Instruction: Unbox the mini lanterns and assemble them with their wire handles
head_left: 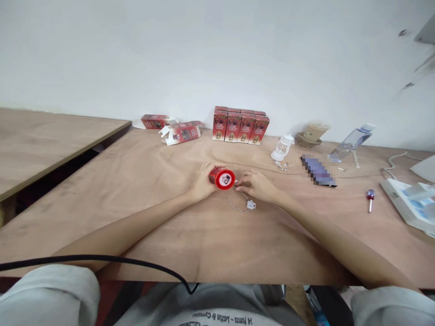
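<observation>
My left hand (203,182) is closed around a small red lantern (213,175). The lantern is tipped so that its round base (224,179), a red rim around a picture sticker, faces me. Close to the right side of that base, my right hand (254,184) has thumb and fingers pinched together. A tiny white bit (235,182) shows at those fingertips, but what they grip is too small to name. Just below my right hand, a small white plate (250,205) with thin bent wires (238,208) lies on the table.
Several red printed boxes (240,127) stand by the wall, with opened boxes (183,133) to their left. Rightward are a white lantern (282,147), a drink cup (316,133), a phone (318,170), a water bottle (353,141), a screwdriver (370,199) and a white tray (408,203). A black cable (136,261) crosses in front.
</observation>
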Demonstrator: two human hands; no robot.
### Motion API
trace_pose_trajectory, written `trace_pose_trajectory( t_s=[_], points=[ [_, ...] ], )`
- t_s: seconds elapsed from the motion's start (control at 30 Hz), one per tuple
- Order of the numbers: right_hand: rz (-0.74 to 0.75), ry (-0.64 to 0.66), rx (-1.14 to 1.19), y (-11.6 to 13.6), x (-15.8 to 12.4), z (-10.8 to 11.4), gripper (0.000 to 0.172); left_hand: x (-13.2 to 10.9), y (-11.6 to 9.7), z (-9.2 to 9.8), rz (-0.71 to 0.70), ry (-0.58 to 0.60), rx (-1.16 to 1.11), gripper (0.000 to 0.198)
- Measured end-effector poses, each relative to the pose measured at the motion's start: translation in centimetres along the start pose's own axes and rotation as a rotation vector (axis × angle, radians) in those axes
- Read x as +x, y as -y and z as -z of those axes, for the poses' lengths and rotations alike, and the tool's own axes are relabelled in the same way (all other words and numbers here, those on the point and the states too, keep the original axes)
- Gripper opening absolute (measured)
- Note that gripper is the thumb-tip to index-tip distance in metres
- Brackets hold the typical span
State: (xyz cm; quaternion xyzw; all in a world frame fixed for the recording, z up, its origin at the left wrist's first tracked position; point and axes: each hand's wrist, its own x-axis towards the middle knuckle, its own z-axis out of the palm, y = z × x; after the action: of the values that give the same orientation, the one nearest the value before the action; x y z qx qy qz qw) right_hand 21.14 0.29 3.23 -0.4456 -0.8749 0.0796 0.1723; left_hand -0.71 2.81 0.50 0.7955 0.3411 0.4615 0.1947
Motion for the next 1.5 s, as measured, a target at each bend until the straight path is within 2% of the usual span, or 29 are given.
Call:
trace_pose_trajectory(
  t_s=[0.27, 0.33, 0.47, 0.53, 0.67, 0.8, 0.97, 1.03, 1.13, 1.2, 1.3, 1.33, 1.4, 1.5],
  points=[
    [0.023, -0.006, -0.001, 0.4, 0.5, 0.0, 0.004, -0.1, 0.1, -0.1, -0.005, -0.005, 0.02, 0.041],
    [0.033, -0.12, 0.039, 0.7, 0.3, 0.3, 0.005, -0.1, 0.3, -0.2, -0.007, -0.006, 0.025, 0.041],
    [0.069, -0.491, 0.124, 2.0, -0.3, 1.0, 0.013, -0.1, 0.6, -0.3, -0.016, 0.005, 0.024, 0.045],
    [0.178, -0.558, 0.081, 2.7, -0.3, 1.2, 0.016, -0.1, 0.6, -0.3, -0.015, 0.01, 0.018, 0.046],
    [0.382, -0.47, -0.1, 3.1, 0.5, 1.1, 0.02, -0.1, 0.6, -0.4, -0.022, 0.0, 0.008, 0.045],
    [0.443, -0.413, -0.223, 3.0, 1.1, 0.8, 0.022, -0.1, 0.4, -0.3, -0.016, -0.001, 0.021, 0.043],
    [0.494, -0.445, -0.251, 2.8, 0.6, 0.9, 0.018, 0.0, 0.4, -0.3, -0.019, 0.004, 0.012, 0.046],
    [0.455, -0.491, -0.202, 2.2, 0.3, 1.0, 0.017, -0.1, 0.5, -0.3, -0.015, 0.005, 0.015, 0.046],
    [0.258, -0.53, -0.147, 0.5, 0.0, 1.2, 0.019, -0.1, 0.4, -0.3, -0.005, 0.008, 0.027, 0.045],
    [0.108, -0.406, -0.14, -0.9, -0.2, 1.4, 0.018, -0.1, 0.3, -0.3, 0.0, 0.009, 0.032, 0.045],
    [-0.024, -0.072, -0.093, -2.7, -0.3, 1.5, 0.017, -0.1, 0.2, -0.2, 0.006, 0.006, 0.035, 0.043],
    [-0.048, 0.001, -0.071, -3.0, -0.3, 1.4, 0.018, -0.1, 0.2, -0.2, 0.005, 0.005, 0.037, 0.043],
    [-0.074, 0.05, -0.04, -3.5, -0.4, 1.1, 0.02, -0.1, 0.3, -0.2, -0.002, 0.004, 0.039, 0.042],
    [-0.089, 0.043, -0.019, -3.5, -0.3, 0.8, 0.017, -0.1, 0.5, -0.3, -0.016, 0.005, 0.044, 0.044]
  ],
)
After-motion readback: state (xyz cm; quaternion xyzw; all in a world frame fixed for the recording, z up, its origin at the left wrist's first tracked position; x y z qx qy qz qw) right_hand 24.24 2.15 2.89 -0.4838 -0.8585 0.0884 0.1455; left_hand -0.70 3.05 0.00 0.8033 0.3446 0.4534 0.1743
